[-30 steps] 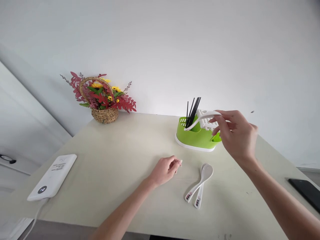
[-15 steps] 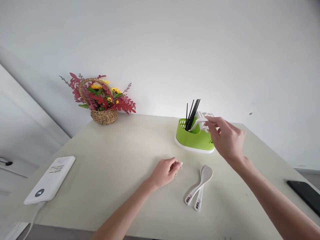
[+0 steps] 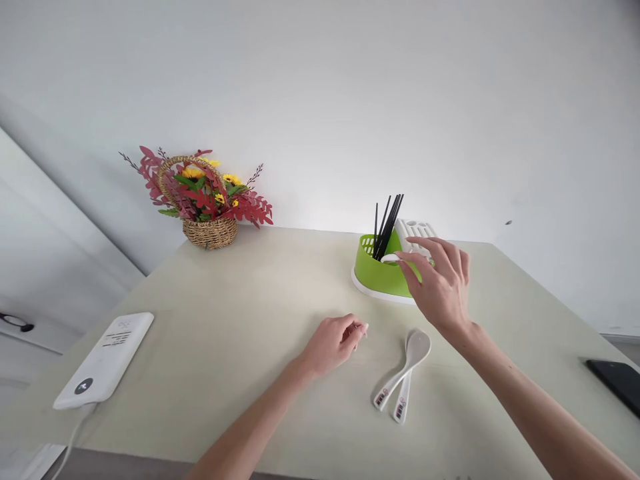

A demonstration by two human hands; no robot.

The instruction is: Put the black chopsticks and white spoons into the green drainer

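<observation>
Pinched between the thumb and index finger of my right hand (image 3: 440,283) is a white spoon (image 3: 390,258), held at the open top of a green utensil holder (image 3: 377,275); much of the spoon is hidden. Several black chopsticks (image 3: 385,230) stand tilted in the holder's left part, beside a white slotted section (image 3: 420,231). My left hand (image 3: 333,343) rests on the table with its fingers loosely curled and nothing seen in them. Two white spoons lie crossed to its right, the upper spoon (image 3: 417,347) over the lower spoon (image 3: 401,405).
A wicker basket (image 3: 210,233) of red leaves and yellow flowers stands at the back left of the table (image 3: 225,347). A white power bank (image 3: 105,360) with a cable lies at the left, and a black phone (image 3: 617,380) at the right edge. The wall (image 3: 320,113) rises behind.
My right hand has moved slightly left and down, and the spoon in it has dropped lower at the holder. My left hand and the crossed spoons stay put; the view has shifted a little.
</observation>
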